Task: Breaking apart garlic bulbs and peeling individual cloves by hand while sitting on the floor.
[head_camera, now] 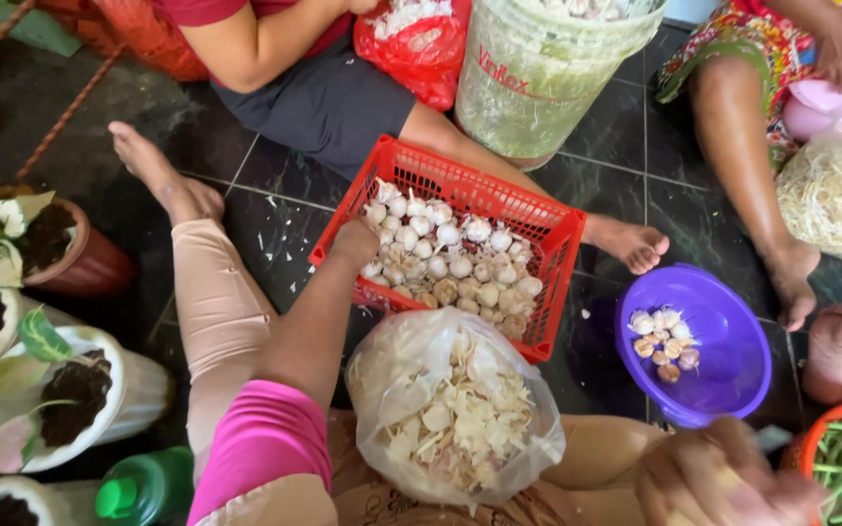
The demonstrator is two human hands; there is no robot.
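A: While the left hand [355, 240] reaches into the red basket [557, 229], where is the garlic [445, 258]?

B: It fills the basket, in the middle of the floor. The hand rests on the near left pile. I cannot tell if it has closed on a bulb.

A: And the right hand [723, 482]?

B: Near, low on the right, curled around something small. It is too blurry to name.

A: How would a bulb feel?

B: I think light and hard, with dry skin that flakes off. Grab it round the fat middle.

A: What else is there?

B: A clear bag of peels [450, 409] sits near. A purple bowl [733, 390] on the right holds a few cloves. The floor [275, 185] is dark tile, with other people's legs far off and plant pots [90, 263] on the left.
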